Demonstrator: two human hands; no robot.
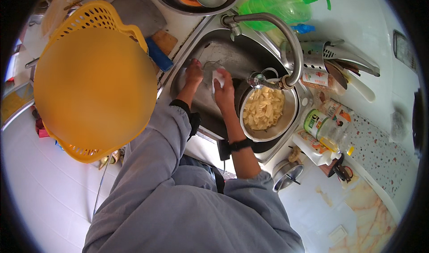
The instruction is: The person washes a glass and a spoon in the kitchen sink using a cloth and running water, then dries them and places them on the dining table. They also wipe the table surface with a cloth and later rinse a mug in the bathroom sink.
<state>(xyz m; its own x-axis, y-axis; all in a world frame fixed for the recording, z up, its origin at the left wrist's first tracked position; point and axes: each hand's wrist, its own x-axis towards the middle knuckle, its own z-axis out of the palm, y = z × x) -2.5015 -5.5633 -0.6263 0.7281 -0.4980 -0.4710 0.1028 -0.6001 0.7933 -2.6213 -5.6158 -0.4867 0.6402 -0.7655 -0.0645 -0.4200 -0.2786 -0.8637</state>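
My left hand (194, 72) is over the left part of a stainless steel sink (248, 47), fingers curled; what it grips is unclear. Close to its right, my right hand (225, 91) holds a small white object (218, 78), perhaps a cloth or sponge. A thin, clear rounded outline shows between the hands, too faint to name. To the right, a metal pot (292, 114) with pale yellow cut pieces of food (264, 110) sits in the sink's right part. The curved metal faucet (296, 42) arches over it, its nozzle (256, 79) at the pot's upper left rim.
A yellow plastic basket (95, 13), its middle blurred, stands left. Behind the sink are a dark pan (164, 3) and a green pump bottle (278, 5). A perforated utensil holder (308, 50), plastic bottles (315, 124) and a small metal pot (288, 174) line the right side.
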